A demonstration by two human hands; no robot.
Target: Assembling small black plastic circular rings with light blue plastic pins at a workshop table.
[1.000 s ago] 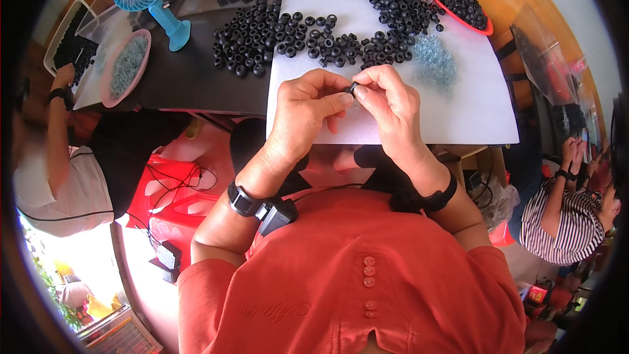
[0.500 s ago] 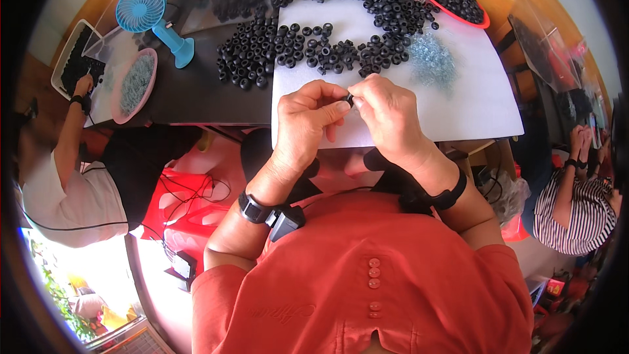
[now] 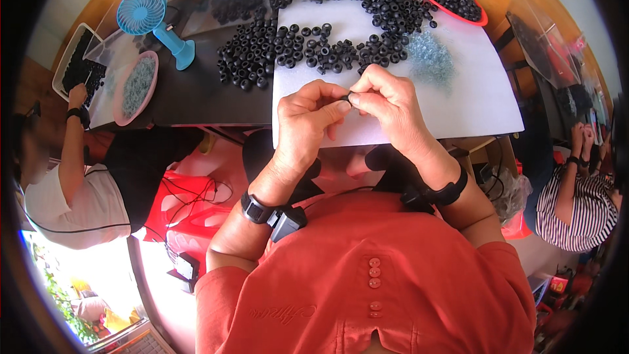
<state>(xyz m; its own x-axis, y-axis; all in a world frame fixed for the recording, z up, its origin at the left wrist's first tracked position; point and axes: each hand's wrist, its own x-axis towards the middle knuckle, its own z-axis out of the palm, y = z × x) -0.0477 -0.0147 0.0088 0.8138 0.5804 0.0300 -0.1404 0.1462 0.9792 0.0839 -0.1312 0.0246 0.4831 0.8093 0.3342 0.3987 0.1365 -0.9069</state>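
My left hand [image 3: 305, 119] is closed in a pinch on a small round black part [image 3: 346, 98], above the front of a white foam sheet [image 3: 475, 95]. The right hand [image 3: 393, 110] meets it there, thumb and forefinger pressed together at the same part. Whether the right fingers also hold a tiny piece is hidden. Beyond my hands, several loose black ring-like parts [image 3: 337, 56] lie on the sheet. To their right is a heap of small clear bluish pieces [image 3: 429, 59].
More black parts [image 3: 246, 56] lie on the dark table [image 3: 209, 101] at left, near a blue fan [image 3: 157, 26] and a pink bowl of clear pieces [image 3: 155, 82]. A red bowl [image 3: 483, 21] of black parts stands far right. Co-workers sit at left [image 3: 82, 200] and right [image 3: 570, 206].
My right hand's fingers have shifted and its thumb now presses against the black part. The left hand has hardly moved. The left co-worker's hand has moved slightly.
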